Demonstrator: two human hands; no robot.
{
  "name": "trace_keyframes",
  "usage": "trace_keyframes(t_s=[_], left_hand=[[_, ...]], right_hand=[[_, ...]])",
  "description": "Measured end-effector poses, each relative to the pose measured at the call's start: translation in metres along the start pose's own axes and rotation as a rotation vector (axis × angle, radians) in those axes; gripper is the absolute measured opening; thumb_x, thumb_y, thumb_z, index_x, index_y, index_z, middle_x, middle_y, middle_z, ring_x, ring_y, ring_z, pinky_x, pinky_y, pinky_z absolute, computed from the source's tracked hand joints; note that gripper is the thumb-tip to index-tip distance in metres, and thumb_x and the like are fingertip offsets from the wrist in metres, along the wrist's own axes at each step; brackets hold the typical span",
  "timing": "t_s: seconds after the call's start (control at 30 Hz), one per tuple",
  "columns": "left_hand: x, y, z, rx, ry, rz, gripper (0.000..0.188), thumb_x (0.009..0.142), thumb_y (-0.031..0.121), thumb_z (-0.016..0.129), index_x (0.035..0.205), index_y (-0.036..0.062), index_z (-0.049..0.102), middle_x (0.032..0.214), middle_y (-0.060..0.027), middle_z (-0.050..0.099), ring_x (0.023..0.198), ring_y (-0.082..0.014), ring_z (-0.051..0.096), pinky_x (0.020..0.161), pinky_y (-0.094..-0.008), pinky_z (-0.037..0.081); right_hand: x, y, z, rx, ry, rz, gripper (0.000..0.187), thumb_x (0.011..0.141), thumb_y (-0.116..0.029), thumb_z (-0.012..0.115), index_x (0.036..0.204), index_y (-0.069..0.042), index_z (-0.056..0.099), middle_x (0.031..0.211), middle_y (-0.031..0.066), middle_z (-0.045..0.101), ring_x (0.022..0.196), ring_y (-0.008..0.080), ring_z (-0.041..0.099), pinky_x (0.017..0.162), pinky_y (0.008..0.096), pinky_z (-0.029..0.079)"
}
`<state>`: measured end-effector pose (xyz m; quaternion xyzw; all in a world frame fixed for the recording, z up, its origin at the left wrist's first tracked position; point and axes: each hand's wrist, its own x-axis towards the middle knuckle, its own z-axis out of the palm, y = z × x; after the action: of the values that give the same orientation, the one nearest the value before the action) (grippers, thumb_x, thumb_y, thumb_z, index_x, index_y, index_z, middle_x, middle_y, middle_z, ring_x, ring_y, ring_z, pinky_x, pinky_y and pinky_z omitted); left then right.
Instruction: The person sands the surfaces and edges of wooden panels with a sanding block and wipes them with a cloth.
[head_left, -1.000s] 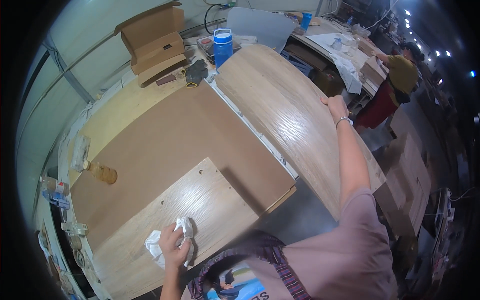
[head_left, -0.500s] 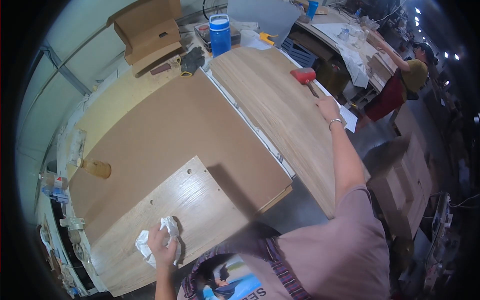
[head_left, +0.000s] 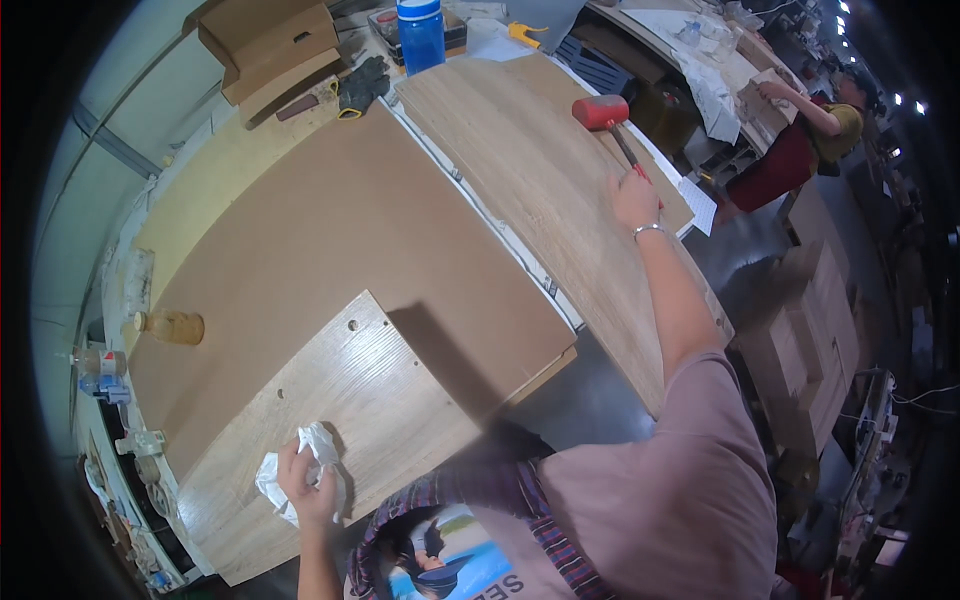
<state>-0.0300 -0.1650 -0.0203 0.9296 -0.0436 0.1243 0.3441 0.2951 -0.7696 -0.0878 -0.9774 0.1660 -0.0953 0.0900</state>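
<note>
My left hand [head_left: 308, 490] is closed on a crumpled white rag [head_left: 270, 482], which rests on a wood-grain panel [head_left: 365, 385] with small round holes. This panel lies over a larger brown board [head_left: 370, 220], near my body. Farther right, my right hand [head_left: 635, 203] is beside the handle of a red-headed mallet [head_left: 601, 113], its fingers looking apart and overlapping the handle slightly. The mallet lies at the right edge of a long wood-grain panel [head_left: 540, 200], its head away from me.
An amber bottle [head_left: 175, 327] stands at the left. Along the far side are an open cardboard box [head_left: 265, 50], dark gloves [head_left: 360, 88], a blue bottle [head_left: 420, 40] and a yellow tool [head_left: 525, 36]. Stacked cartons [head_left: 800, 350] stand at right; a person [head_left: 800, 140] works beyond.
The whole view has shifted, so the table sits higher in it. My right hand has drawn back and left, showing more of the mallet's handle. My left hand still holds the rag.
</note>
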Motion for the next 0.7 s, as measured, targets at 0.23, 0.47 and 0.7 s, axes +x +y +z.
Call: trace_keyframes(t_s=[0.23, 0.47, 0.7], left_hand=[[-0.013, -0.007, -0.008, 0.044, -0.015, -0.031, 0.042, 0.068, 0.008, 0.069, 0.108, -0.0017, 0.064, 0.111, -0.0204, 0.062, 0.087, -0.0319, 0.06, 0.076, -0.0388, 0.048], [0.006, -0.001, 0.004, 0.093, 0.022, 0.035, 0.039, 0.07, 0.01, 0.071, 0.106, -0.001, 0.065, 0.112, -0.0231, 0.062, 0.097, -0.038, 0.061, 0.083, -0.0424, 0.049], [0.044, 0.027, 0.037, 0.172, 0.2, 0.079, 0.032, 0.073, 0.013, 0.072, 0.103, 0.0042, 0.066, 0.109, -0.0188, 0.064, 0.093, -0.0361, 0.061, 0.08, -0.0433, 0.05]], right_hand=[[-0.003, -0.035, -0.016, -0.069, -0.142, 0.025, 0.049, 0.099, -0.039, 0.05, 0.113, 0.007, 0.059, 0.114, 0.0316, 0.065, 0.102, 0.0453, 0.066, 0.084, 0.056, 0.054], [-0.038, -0.077, -0.004, 0.133, 0.341, -0.399, 0.043, 0.09, -0.022, 0.065, 0.125, 0.003, 0.057, 0.126, 0.0244, 0.058, 0.121, 0.0398, 0.053, 0.101, 0.0478, 0.045], [-0.179, -0.233, -0.029, 0.744, -0.103, -0.862, 0.043, 0.082, -0.012, 0.072, 0.121, 0.002, 0.061, 0.127, 0.0222, 0.058, 0.119, 0.0389, 0.055, 0.102, 0.0432, 0.045]])
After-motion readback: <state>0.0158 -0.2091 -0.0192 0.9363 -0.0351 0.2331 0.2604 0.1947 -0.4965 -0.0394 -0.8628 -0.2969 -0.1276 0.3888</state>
